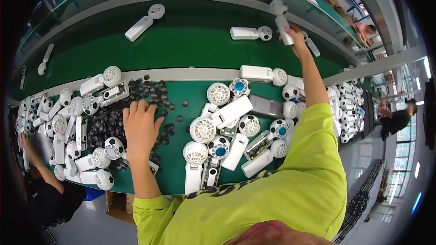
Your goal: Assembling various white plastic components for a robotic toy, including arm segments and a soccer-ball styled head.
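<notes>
My right hand [296, 41], with the arm stretched far forward, grips a white handheld fan [285, 31] by its handle above the green belt. The fan's round head [278, 7] points away from me and is slightly blurred. My left hand [140, 124] rests over a heap of small black pentagon pieces [105, 124], its thumb spread from the fingers; whether a piece lies under the fingertips is hidden. Right of that hand lie white fans with football-patterned heads, among them a caged head [203, 129], a black-and-white head [249, 125] and an opened handle [258, 145] showing its inside.
Beyond a metal rail [190, 73], several white fans, such as one fan [140, 28], lie on the green belt [190, 45]. More fans [59, 124] crowd the left table end, where another person's arm [36, 159] reaches in. A slanted metal post [377, 13] stands right.
</notes>
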The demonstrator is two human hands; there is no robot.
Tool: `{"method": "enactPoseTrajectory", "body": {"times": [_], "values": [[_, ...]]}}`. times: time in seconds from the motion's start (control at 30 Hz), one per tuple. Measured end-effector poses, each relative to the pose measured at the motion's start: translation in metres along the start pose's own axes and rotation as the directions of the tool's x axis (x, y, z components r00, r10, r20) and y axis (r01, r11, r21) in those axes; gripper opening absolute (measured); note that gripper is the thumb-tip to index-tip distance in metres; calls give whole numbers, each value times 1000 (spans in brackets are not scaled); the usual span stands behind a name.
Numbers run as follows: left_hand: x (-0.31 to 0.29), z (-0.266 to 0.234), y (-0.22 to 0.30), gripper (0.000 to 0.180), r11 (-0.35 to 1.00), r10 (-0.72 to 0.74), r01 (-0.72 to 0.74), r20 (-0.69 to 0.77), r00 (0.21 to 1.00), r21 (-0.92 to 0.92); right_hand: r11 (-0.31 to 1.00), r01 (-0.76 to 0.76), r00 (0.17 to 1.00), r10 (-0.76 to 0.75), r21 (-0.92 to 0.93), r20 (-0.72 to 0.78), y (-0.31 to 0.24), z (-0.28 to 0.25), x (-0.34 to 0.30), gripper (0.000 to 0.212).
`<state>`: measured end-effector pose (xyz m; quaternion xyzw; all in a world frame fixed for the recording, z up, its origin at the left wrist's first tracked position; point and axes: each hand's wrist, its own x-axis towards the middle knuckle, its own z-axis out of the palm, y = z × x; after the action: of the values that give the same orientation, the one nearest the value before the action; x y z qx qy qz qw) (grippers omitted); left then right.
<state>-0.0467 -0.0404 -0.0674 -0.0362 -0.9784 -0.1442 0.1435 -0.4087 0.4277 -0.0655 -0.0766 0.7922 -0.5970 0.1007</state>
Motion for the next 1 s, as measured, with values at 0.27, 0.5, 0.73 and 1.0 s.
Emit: {"method": "enactPoseTrajectory", "body": {"times": [0.27, 0.5, 0.73, 1.0], "values": [[-7, 20, -22, 24, 995, -93, 97, 144, 985, -20, 721, 212, 869, -448, 659, 209, -98, 65, -103, 57], [-11, 12, -26, 15, 995, -97, 100, 94, 991, -29, 612, 234, 970, -203, 756, -136, -162, 146, -162, 56], [-25, 17, -36, 16, 999, -19, 13, 117, 993, 51, 374, 124, 974, -225, 919, -40, -181, 212, -190, 51], [-23, -9, -3, 12, 791, -221, 223, 74, 972, -569, 571, -122, 985, -31, 812, 170, -152, 285, -206, 39]]}}
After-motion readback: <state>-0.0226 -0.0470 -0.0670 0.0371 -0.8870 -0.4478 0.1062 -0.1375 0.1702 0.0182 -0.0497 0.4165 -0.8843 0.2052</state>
